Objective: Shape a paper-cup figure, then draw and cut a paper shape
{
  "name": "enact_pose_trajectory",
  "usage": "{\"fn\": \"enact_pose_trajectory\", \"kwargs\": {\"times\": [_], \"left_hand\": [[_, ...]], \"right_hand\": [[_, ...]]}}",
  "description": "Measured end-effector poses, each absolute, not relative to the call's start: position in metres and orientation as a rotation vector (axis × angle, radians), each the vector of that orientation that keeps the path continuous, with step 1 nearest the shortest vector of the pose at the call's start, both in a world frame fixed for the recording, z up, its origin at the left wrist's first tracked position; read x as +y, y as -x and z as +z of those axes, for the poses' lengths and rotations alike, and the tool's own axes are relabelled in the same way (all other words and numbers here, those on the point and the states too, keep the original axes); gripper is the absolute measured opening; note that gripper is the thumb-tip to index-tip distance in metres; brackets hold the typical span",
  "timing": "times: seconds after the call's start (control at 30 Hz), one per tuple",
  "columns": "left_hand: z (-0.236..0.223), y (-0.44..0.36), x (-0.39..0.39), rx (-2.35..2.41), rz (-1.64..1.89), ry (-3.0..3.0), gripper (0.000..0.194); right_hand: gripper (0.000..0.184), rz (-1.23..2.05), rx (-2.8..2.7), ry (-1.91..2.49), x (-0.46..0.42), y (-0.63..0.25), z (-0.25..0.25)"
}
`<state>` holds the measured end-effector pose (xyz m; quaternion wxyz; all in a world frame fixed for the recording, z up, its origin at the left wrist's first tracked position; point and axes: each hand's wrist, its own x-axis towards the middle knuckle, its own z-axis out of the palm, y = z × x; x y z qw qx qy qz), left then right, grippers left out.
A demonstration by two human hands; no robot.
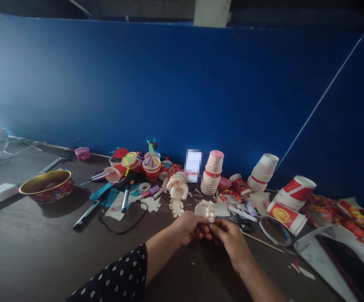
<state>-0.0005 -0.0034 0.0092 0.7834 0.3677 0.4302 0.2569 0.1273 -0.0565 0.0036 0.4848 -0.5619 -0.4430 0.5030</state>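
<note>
My left hand and my right hand meet low in the middle of the view, fingers pinched together. Between them is a small white cut paper piece with curled, petal-like edges. My fingers cover its lower part. Just behind it a white paper cup lies on its side; I cannot tell whether the two are joined. Beyond my left hand lie a row of white paper pieces with scalloped rims and a flat petal-shaped cutout. Black-handled scissors rest beside my right hand.
A stack of paper cups stands behind my hands. Decorated cups, markers and a tape roll lie left. A gold-lined bowl is further left. To the right are a clear ring, more cups and a phone.
</note>
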Motion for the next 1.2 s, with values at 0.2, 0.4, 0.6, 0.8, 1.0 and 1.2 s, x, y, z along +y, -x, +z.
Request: {"fn": "enact_pose_trajectory", "kwargs": {"times": [0.2,0.4,0.6,0.8,1.0,1.2], "left_hand": [[0.010,-0.002,-0.009,0.984,0.561,-0.906,0.018],[0.006,-0.002,-0.007,0.986,0.532,-0.905,0.015],[0.005,0.000,-0.002,0.973,0.533,-0.814,0.018],[0.004,0.001,-0.003,0.935,0.513,-0.823,0.016],[0.003,0.002,-0.002,0.889,0.499,-0.817,0.019],[0.003,0.005,0.001,0.885,0.496,-0.813,0.017]], "right_hand": [[0.029,1.135,-1.120,1.420,-0.055,-0.127,0.001],[0.033,1.100,-1.169,1.447,-0.053,-0.128,-0.004],[0.031,1.162,-1.109,1.430,-0.052,-0.129,-0.005],[0.016,1.099,-1.133,1.432,-0.051,-0.130,-0.010],[0.021,1.056,-1.177,1.449,-0.051,-0.129,-0.008],[0.028,1.110,-1.161,1.456,-0.050,-0.130,-0.010]]}}
